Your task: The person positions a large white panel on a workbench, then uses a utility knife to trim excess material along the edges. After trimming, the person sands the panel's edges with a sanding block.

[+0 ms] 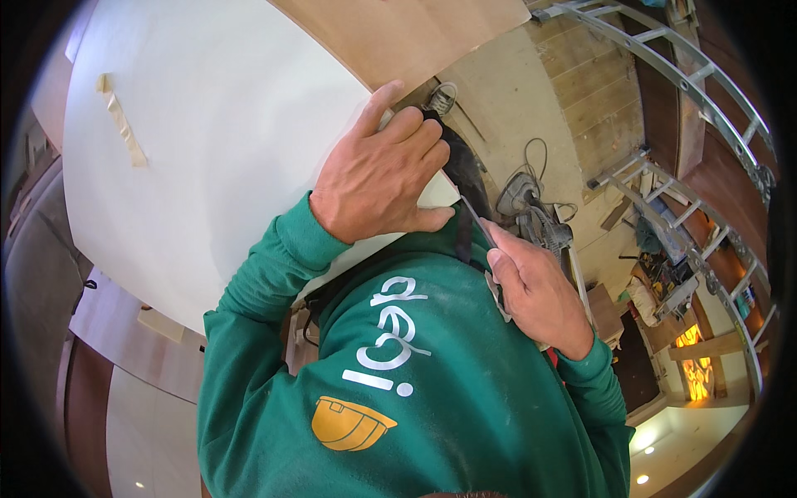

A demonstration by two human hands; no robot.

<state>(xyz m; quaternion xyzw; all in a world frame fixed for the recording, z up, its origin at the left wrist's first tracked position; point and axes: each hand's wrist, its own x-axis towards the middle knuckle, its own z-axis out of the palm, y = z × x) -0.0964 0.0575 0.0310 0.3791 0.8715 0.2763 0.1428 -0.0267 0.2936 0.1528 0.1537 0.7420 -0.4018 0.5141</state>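
Note:
My left hand grips the corner edge of a large white panel, fingers over the edge and thumb extended below. My right hand is closed on a thin, flat grey tool, possibly a file or blade; its tip is at the panel's corner, just right of my left thumb. A beige tape strip lies on the panel. My green sweatshirt is just below both hands.
A tan wooden board lies beyond the panel. On the right are aluminium ladders, a corded power tool on the floor and a pile of tools. A grey upholstered piece stands at the left.

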